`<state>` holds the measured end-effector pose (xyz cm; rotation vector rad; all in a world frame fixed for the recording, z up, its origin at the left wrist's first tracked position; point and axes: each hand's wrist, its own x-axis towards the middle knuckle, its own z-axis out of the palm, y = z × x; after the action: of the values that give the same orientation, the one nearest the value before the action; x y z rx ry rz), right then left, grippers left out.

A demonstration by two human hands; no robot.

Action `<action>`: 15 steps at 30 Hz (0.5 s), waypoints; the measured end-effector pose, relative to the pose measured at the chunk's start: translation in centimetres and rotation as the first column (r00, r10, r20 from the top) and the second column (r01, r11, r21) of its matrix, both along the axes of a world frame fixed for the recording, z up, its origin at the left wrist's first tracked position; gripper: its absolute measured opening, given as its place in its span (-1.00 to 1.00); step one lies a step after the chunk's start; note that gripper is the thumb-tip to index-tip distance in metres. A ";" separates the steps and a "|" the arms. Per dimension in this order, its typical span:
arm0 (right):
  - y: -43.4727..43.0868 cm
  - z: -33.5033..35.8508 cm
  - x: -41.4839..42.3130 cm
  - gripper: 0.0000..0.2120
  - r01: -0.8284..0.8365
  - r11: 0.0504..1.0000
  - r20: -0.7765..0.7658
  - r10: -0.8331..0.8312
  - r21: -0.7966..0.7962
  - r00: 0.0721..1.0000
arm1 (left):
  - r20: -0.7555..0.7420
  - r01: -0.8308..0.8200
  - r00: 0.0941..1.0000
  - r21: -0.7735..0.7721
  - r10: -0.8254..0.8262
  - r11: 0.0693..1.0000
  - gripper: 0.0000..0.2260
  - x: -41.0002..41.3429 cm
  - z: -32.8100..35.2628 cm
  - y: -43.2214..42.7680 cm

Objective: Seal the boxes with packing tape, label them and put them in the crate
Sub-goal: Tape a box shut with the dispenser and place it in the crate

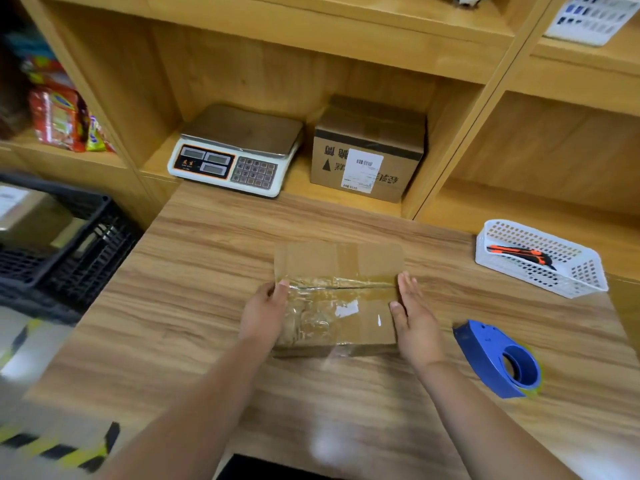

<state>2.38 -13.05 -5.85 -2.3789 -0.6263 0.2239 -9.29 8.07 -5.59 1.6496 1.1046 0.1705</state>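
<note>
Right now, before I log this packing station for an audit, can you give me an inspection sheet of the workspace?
Surface: wooden table.
Job's things: taped box between the hands; blue tape dispenser to its right; black crate at left, packed box inside.
Clutter: scale and labelled box on the shelf; utility knife in white basket.
Grippers: left hand and right hand pressed flat against the box's sides.
Cables: nothing seen.
Surroundings: wooden shelving; snack packets at left.

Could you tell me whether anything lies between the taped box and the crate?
Nothing visible does. The box sits between the left hand and right hand, and the table shows nothing from there to the crate on the left. The tape dispenser and basket lie to the right, off that path.
</note>
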 end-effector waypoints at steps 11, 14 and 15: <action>-1.6 0.6 -3.7 -0.70 0.167 0.985 -0.273 -0.150 0.043 0.950 | 0.081 -0.331 0.938 -0.078 0.337 0.940 -0.68 -9.6 1.4 -7.4; -0.8 0.5 -6.4 -0.75 0.107 0.992 -0.302 -0.080 0.074 0.950 | 0.036 -0.427 0.900 -0.121 0.434 0.896 -0.72 -13.1 1.4 -7.4; -0.3 0.7 -7.4 -0.74 0.075 0.994 -0.323 -0.045 0.079 0.945 | 0.025 -0.464 0.882 -0.128 0.471 0.876 -0.72 -14.3 1.5 -7.3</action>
<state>-5.07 -13.31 -5.14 -2.2045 -0.3997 0.5320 -23.64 0.80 -4.05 1.2388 1.4304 0.4527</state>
